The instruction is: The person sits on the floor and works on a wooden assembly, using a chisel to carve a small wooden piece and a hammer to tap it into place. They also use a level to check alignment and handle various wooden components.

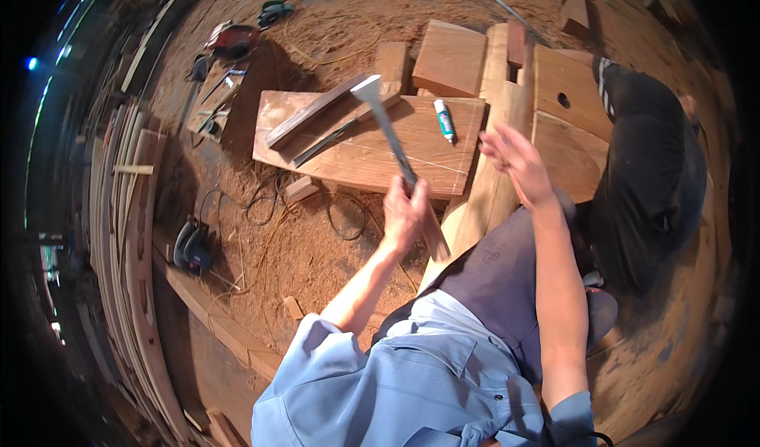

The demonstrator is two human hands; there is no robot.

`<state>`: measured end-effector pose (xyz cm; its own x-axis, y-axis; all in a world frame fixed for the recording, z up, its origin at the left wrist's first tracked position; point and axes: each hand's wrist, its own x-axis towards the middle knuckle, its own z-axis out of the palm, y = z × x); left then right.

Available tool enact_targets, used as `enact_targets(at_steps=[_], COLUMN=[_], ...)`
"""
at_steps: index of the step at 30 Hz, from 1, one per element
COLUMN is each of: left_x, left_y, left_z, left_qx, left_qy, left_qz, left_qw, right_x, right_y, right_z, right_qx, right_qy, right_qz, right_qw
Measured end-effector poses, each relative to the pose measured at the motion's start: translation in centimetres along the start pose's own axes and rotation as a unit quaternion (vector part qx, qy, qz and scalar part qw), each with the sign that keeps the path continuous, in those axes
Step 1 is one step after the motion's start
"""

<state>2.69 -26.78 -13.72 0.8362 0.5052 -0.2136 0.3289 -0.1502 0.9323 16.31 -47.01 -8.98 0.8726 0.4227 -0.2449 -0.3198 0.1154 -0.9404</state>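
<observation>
My left hand (404, 216) is wrapped around a long wood chisel (387, 130). Its flat steel blade points away from me over a plank (372, 150), and the wooden handle comes out below my fist. My right hand (516, 162) is raised over a pale rounded timber (484, 201), fingers stretched out and nothing in them. On the plank lie a white and teal tube (444, 121), a squared wood strip (313, 116) and a second, thinner chisel (326, 143) with a wooden handle.
A person in dark clothes (653, 162) sits close on the right, beside thick boards (571, 83). A blue circular saw (191, 247) and a red power tool (231, 41) stand to the left. Cords cross the sawdust-covered floor (317, 245). Long timbers (131, 233) are stacked at far left.
</observation>
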Motion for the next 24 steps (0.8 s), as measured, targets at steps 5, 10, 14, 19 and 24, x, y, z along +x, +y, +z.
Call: enact_targets(at_steps=[5, 10, 14, 19, 24], left_x=[8.7, 14.9, 18.8, 20.0, 13.8], left_y=[-6.6, -11.3, -13.2, -12.6, -6.9], left_z=[-3.8, -3.0, -3.0, -6.4, -7.1], left_qx=[0.109, 0.05, 0.031, -0.184, -0.309], left_qy=[0.233, 0.402, 0.416, 0.211, 0.052], left_qz=[-0.005, -0.06, -0.15, -0.182, -0.195], left_qw=[0.966, 0.912, 0.897, 0.943, 0.929], right_x=[-5.8, -7.7, -7.4, -7.4, -8.1], right_y=[4.6, 6.0, 6.4, 6.9, 6.6], right_z=[-4.4, -6.3, -6.5, -6.7, -5.3], right_qx=[0.018, 0.115, 0.11, 0.135, 0.044], right_qy=[0.043, 0.052, 0.046, 0.048, 0.086], right_qz=[0.06, 0.017, 0.03, 0.017, -0.011], right_qw=[0.997, 0.992, 0.992, 0.99, 0.995])
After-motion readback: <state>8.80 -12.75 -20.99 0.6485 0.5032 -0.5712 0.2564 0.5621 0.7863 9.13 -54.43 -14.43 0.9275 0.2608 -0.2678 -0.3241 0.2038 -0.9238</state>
